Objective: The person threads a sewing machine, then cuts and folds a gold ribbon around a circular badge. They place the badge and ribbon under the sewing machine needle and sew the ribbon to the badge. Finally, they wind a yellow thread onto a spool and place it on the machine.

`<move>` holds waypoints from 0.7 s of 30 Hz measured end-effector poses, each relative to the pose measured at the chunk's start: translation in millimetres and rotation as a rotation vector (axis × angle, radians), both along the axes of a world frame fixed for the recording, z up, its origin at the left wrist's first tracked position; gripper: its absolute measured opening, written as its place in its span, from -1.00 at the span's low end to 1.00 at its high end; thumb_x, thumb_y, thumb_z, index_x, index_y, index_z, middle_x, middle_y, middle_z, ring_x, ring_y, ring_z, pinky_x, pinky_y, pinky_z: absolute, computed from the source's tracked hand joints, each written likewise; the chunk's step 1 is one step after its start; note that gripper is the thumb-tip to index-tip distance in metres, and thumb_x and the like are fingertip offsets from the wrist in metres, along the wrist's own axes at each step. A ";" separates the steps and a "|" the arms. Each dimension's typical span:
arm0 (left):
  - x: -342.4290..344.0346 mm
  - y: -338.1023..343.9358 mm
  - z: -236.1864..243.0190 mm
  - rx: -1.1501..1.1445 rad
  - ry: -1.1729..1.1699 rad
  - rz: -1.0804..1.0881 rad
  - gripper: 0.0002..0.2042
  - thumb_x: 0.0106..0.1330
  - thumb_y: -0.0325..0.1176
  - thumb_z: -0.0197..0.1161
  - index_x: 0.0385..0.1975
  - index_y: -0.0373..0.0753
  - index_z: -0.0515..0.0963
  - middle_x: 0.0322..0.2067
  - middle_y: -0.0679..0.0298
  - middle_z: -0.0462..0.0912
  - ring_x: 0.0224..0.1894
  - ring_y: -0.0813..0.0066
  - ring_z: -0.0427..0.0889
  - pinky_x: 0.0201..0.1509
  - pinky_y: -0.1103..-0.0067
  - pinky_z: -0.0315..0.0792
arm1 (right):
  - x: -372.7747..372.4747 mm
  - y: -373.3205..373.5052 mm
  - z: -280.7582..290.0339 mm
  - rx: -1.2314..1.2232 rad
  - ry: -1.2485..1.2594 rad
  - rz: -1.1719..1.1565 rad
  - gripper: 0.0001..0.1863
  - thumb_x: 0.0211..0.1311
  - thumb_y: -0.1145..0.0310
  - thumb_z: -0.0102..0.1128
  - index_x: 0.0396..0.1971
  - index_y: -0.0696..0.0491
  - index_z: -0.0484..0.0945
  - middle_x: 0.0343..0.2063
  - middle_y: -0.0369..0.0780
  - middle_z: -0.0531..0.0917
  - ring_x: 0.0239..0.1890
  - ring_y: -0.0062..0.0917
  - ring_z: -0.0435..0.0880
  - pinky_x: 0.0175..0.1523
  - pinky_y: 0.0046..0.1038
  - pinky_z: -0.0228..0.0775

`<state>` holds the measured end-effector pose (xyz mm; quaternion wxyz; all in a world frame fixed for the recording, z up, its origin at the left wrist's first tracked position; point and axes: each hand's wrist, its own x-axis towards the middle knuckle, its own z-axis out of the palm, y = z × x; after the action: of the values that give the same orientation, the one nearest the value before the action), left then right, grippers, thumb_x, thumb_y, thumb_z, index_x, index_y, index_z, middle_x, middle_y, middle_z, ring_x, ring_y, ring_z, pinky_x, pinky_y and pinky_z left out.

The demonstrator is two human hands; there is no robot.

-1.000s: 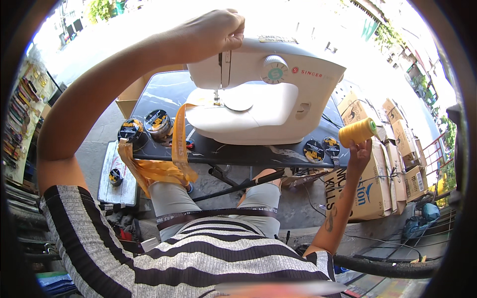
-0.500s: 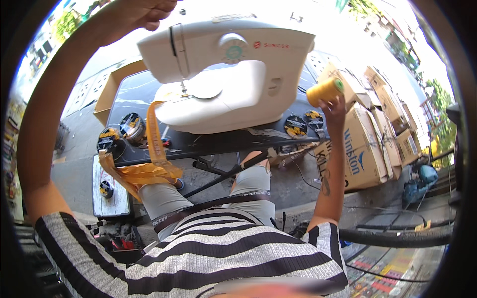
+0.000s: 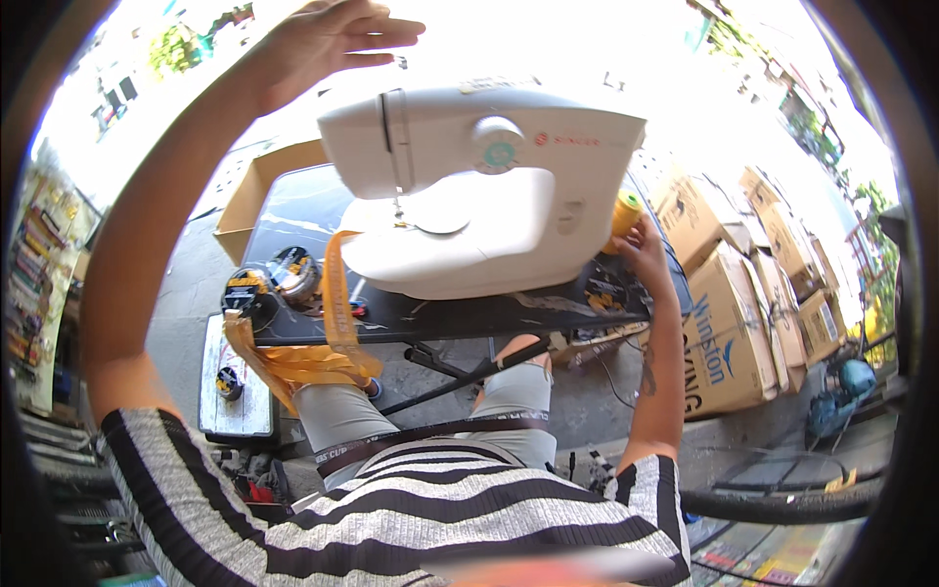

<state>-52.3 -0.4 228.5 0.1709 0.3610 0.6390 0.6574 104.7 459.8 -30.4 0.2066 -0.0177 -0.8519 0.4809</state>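
A white sewing machine [image 3: 587, 147] stands on a black marble-patterned table [image 3: 430, 318]. Up at the machine's top left, my left hand [image 3: 337, 44] is raised with its fingers stretched out. My right hand [image 3: 643, 256] grips a yellow thread spool [image 3: 627, 207] beside the machine's right end, whose edge partly hides the spool. A yellow-orange strap [image 3: 337, 293] runs down from the needle area over the table's front edge. Its loose folds [image 3: 313, 364] hang in a heap by my left leg. Round black-and-yellow tins [image 3: 293, 274] sit at the table's left.
Under my right hand lies another round black tin [image 3: 606, 293]. A small white bench [image 3: 235, 411] with a little black tin [image 3: 230, 383] stands at the left. Tied cardboard boxes [image 3: 724, 328] are stacked at the right. An open carton [image 3: 256, 201] stands behind the table's left side.
The yellow spool, in my right hand, has come down against the machine's right end. My left hand's fingers have gone from curled to stretched out. The whole view has shifted.
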 end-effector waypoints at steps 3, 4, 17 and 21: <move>-2.3 9.0 1.0 0.135 -0.055 -0.041 -0.74 0.44 -0.22 -0.02 -0.15 -0.26 0.50 0.25 -0.05 0.36 0.35 0.12 0.28 0.41 0.21 0.18 | 1.2 -1.2 1.9 -0.111 -0.052 0.023 -0.46 0.12 0.43 0.32 0.09 0.21 0.35 -0.07 -0.11 0.61 0.00 -0.43 0.61 0.11 -0.40 0.44; -4.6 14.9 1.8 0.180 -0.079 -0.069 -0.74 0.45 -0.22 -0.05 -0.18 -0.24 0.52 0.27 -0.04 0.34 0.38 0.13 0.24 0.44 0.20 0.12 | 0.8 -2.0 2.9 -0.175 -0.054 0.044 -0.40 0.11 0.37 0.37 0.13 0.21 0.34 -0.05 -0.11 0.60 0.04 -0.40 0.60 0.19 -0.36 0.39; -92.1 46.5 2.1 0.398 -0.236 -0.652 -0.83 0.40 -0.28 0.01 -0.42 -0.11 0.50 -0.39 0.37 0.56 -0.32 0.48 0.54 0.01 0.31 0.44 | 3.9 -15.8 130.4 0.045 0.250 -0.073 -0.50 0.41 0.26 -0.03 0.28 0.13 0.29 0.18 -0.08 0.48 0.23 -0.34 0.44 0.29 -0.33 0.28; -59.1 70.7 12.5 -0.115 0.648 0.472 -0.82 0.39 -0.21 0.01 -0.31 -0.17 0.44 -0.40 0.22 0.58 -0.30 0.33 0.59 -0.17 0.30 0.45 | -42.1 -34.4 178.9 0.058 0.155 0.162 -0.52 0.45 0.08 -0.04 0.21 0.04 0.44 0.08 -0.16 0.58 0.08 -0.50 0.56 0.08 -0.47 0.44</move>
<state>-111.4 70.2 241.0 -0.1749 0.3826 0.7610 0.4939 62.6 425.3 148.5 0.2330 0.0944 -0.8456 0.4709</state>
